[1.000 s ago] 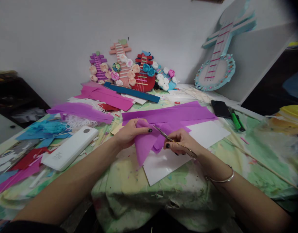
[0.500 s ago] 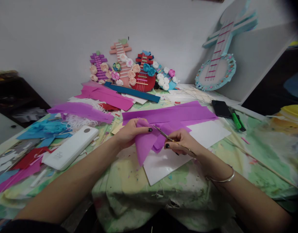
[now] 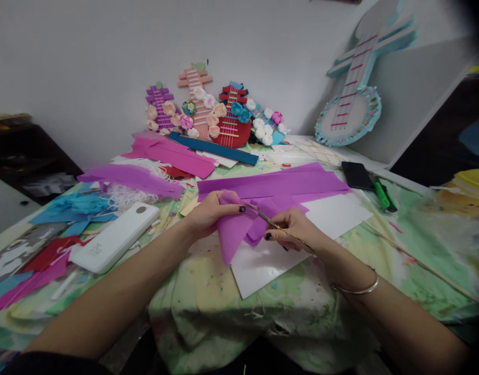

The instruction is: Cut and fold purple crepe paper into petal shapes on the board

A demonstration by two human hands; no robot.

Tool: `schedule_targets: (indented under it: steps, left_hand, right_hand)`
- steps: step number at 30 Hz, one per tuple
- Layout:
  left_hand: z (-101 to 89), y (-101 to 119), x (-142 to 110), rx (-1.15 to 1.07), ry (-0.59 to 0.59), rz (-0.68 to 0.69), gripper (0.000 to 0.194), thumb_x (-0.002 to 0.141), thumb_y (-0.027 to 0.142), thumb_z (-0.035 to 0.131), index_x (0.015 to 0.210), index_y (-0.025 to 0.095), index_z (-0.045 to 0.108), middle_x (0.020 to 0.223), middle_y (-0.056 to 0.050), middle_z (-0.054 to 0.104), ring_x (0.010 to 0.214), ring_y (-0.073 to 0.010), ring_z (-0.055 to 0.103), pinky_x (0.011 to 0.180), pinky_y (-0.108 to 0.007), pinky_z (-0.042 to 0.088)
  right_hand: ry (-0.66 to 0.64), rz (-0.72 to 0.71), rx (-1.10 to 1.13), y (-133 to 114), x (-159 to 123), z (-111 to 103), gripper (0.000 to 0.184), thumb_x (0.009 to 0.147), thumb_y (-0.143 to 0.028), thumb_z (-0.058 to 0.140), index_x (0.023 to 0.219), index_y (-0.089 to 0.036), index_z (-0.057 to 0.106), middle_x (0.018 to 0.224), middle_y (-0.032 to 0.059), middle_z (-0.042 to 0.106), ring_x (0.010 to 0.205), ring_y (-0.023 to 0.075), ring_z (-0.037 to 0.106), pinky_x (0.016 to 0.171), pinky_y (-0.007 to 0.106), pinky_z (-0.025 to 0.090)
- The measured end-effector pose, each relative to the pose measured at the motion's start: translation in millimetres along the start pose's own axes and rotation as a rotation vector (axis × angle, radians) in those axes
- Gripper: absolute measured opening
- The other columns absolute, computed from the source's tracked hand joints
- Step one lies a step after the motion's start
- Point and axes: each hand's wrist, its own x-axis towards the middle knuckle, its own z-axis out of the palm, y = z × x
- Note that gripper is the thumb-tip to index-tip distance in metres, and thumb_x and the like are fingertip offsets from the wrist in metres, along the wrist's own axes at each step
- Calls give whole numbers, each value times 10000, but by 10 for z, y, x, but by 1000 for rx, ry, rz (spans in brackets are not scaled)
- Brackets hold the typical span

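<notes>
My left hand point(image 3: 212, 212) pinches a folded piece of purple paper point(image 3: 235, 232) between thumb and fingers, and one corner of it hangs down. In my right hand point(image 3: 292, 229) is a pair of scissors point(image 3: 273, 224) with gold-coloured handles. The blades point up and left into the top edge of the held paper, close to my left thumb. Beneath the hands lies a white sheet point(image 3: 259, 276), with loose purple pieces partly over it. A long purple strip point(image 3: 270, 182) stretches just behind.
On the left are a white power bank point(image 3: 116, 237), blue paper point(image 3: 73, 205) and white shredded strands. A green cutter point(image 3: 381, 195), a black flat object point(image 3: 356, 175) and a thin stick point(image 3: 423, 263) lie right. Decorated toy instruments point(image 3: 231, 117) lean against the wall.
The scissor blades look slightly more closed on the purple paper. Both hands stay in nearly the same place, and the whole view has shifted a little.
</notes>
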Motion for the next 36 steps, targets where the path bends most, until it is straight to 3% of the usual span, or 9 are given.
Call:
schedule_targets:
  steps: [11,18,30,36]
  left_hand:
    - [-13,10,1,32,-7,4,160,610,170,810,701,99,699,798,-69,706,684,-139,646,619,-219,496]
    - [-33,6,8,15,28,-20,243,567,178,841,743,84,704,743,-63,700,621,-134,637,582,-223,495]
    - [19,-42,8,61,-14,-78,185,586,170,813,734,95,730,724,-61,699,612,-123,621,579,-216,465]
    - [23,-62,24,88,-34,-58,118,621,146,771,720,104,723,711,-51,693,626,-122,616,588,-218,455]
  right_hand:
    - [8,7,-41,-43,-17,9,380,733,-487,707,698,-112,657,365,-56,473,271,32,325,284,172,207]
    - [73,-33,-67,-82,-38,14,389,741,-491,687,683,-108,659,391,-61,421,349,39,343,349,173,231]
    - [-18,-85,-60,13,-10,7,369,774,-480,661,721,-115,645,435,-56,444,370,46,374,361,174,256]
    - [-4,-76,-42,-23,-13,17,379,767,-487,665,745,-109,654,457,-56,439,385,50,378,364,177,273]
